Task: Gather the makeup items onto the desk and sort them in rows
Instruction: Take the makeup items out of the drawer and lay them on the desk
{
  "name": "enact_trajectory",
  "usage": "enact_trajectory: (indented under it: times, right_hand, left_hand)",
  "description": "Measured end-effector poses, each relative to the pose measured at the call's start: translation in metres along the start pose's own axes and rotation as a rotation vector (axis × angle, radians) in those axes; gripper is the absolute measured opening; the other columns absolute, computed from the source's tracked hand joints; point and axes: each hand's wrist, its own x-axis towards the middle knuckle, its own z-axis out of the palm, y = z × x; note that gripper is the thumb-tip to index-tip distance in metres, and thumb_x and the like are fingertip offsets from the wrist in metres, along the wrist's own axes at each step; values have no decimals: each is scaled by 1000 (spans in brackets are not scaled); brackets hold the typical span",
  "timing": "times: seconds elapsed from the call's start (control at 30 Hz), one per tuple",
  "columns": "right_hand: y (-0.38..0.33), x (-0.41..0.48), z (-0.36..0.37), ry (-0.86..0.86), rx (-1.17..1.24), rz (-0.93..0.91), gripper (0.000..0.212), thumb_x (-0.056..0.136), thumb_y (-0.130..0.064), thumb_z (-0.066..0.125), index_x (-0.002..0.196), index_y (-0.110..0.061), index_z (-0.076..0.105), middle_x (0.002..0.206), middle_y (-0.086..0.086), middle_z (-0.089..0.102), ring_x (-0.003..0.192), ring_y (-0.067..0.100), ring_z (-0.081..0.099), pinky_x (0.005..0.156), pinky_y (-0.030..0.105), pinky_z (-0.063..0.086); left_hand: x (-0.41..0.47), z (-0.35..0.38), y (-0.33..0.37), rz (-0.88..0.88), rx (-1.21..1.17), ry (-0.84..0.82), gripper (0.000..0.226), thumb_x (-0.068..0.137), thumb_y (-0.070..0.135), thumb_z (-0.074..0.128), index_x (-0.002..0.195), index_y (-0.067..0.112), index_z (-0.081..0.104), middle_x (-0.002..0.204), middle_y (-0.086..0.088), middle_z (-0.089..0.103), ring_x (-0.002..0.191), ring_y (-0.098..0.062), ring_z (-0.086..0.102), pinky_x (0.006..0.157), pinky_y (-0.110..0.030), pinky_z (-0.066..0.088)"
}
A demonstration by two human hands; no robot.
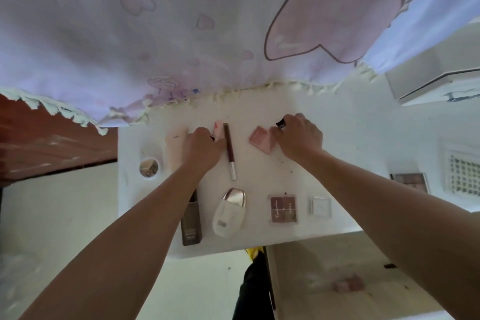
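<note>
On the white desk (265, 169) lie makeup items in two rows. My left hand (202, 149) is curled beside a small pink tube (217, 129), its fingers near the tube's base; whether it grips it I cannot tell. A pale pink tube (174, 148) lies to its left and a long maroon pencil (230, 150) to its right. My right hand (298, 136) holds a small black tube (281, 122) next to a pink compact (261, 139). Nearer me lie a brown box (191, 226), a white bottle with a rose-gold cap (230, 212), a mauve eyeshadow palette (283, 208) and a clear square compact (320, 206).
A white cloth with pink prints (207, 34) hangs over the desk's far edge. A round hole (148, 167) sits in the desk at the left. Another palette (410, 181) and a white grid tray (463, 176) lie at the right; a white box (428, 78) stands farther back.
</note>
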Motion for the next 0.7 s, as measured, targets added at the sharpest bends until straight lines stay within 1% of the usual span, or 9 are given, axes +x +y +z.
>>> enact_trajectory:
  times: [0.1, 0.2, 0.27, 0.33, 0.4, 0.53, 0.63, 0.7]
  right_hand:
    - [-2, 9, -1, -10, 55, 14, 31, 94, -33, 55, 116, -10, 56, 114, 11, 59, 100, 33, 59, 72, 32, 35]
    - [-5, 10, 2, -25, 106, 8, 36, 91, -30, 61, 121, -11, 55, 115, 11, 59, 102, 33, 59, 73, 32, 35]
    - [-5, 8, 3, -30, 136, 8, 39, 90, -30, 62, 124, -13, 54, 117, 10, 58, 103, 32, 58, 75, 31, 36]
    - [-3, 4, 3, -35, 153, 13, 42, 90, -32, 63, 127, -15, 54, 119, 9, 57, 104, 31, 58, 76, 31, 37]
    - [1, -1, 3, -36, 171, 21, 45, 89, -33, 63, 130, -17, 52, 120, 7, 57, 105, 29, 59, 77, 31, 37]
    - [11, -17, -1, -22, 191, 25, 46, 91, -38, 61, 132, -20, 51, 121, 4, 59, 106, 26, 59, 79, 32, 40]
    - [25, -34, -6, 9, 221, 20, 42, 92, -43, 58, 129, -24, 53, 119, -1, 60, 104, 21, 61, 79, 31, 41]
    - [38, -48, -13, 50, 268, 0, 35, 92, -42, 59, 124, -26, 57, 115, -6, 62, 98, 14, 61, 80, 29, 42]
  left_hand:
    - [5, -7, -4, -31, 20, 3, 24, 84, 33, 56, 75, 11, 53, 74, -15, 67, 68, -36, 66, 67, -39, 57]
    - [5, -7, -3, -18, 42, 10, 27, 84, 35, 56, 90, 9, 56, 82, -12, 66, 70, -33, 65, 66, -42, 58]
    - [2, -6, -1, -15, 55, 19, 29, 85, 36, 59, 98, 10, 53, 85, -10, 63, 73, -34, 64, 67, -44, 57]
    - [-4, -4, -1, -9, 62, 17, 31, 84, 35, 61, 100, 11, 49, 88, -9, 62, 75, -36, 64, 70, -47, 57]
    - [-12, -3, -4, -2, 77, 3, 33, 83, 34, 63, 101, 12, 47, 90, -10, 64, 77, -36, 65, 72, -46, 56]
    - [-31, -3, -8, 24, 160, -23, 32, 85, 31, 62, 104, 10, 48, 100, -12, 60, 90, -34, 58, 73, -38, 48]
    - [-46, -7, -3, 62, 228, -4, 32, 87, 30, 62, 106, 10, 46, 103, -12, 57, 92, -34, 57, 71, -38, 44]
    - [-59, -11, 6, 101, 282, 36, 33, 90, 31, 59, 112, 10, 47, 107, -11, 55, 95, -34, 58, 71, -38, 42]
